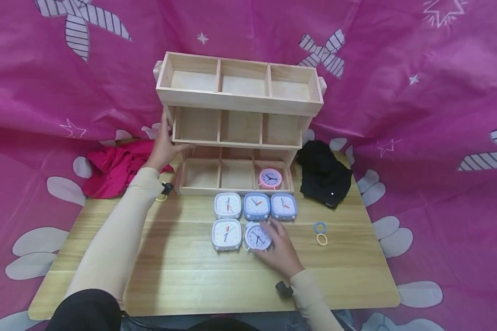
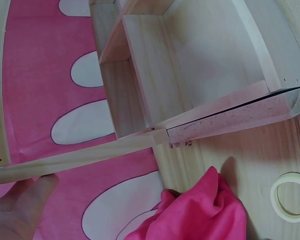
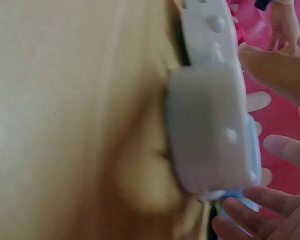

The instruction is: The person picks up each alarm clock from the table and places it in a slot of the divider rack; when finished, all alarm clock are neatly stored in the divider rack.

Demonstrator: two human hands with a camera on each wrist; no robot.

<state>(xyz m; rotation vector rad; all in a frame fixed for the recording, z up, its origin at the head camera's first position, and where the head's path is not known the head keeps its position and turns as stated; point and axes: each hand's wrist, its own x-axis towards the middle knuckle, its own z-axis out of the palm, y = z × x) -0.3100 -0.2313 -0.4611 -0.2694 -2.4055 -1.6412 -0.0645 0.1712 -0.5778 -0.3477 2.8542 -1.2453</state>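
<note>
"What's the shelf [image 1: 241,102] made of?"

"Bare wood, matt, grain showing."

"And those 5 clocks [image 1: 228,205] on the table [image 1: 190,276]?"

"Smooth plastic, glossy on the white clock [image 1: 257,236]."

"The red cloth [image 1: 116,168], left back corner?"

"Matt, creased fabric."

"The table itself?"

"Smooth, wood-grained, faint sheen."

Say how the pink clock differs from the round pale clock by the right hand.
The pink clock sits in the rack; the pale clock is on the table. The pink clock's face is pinkish; the pale clock's is white. The right hand is at the pale clock, not the pink clock. Both are round.
</note>
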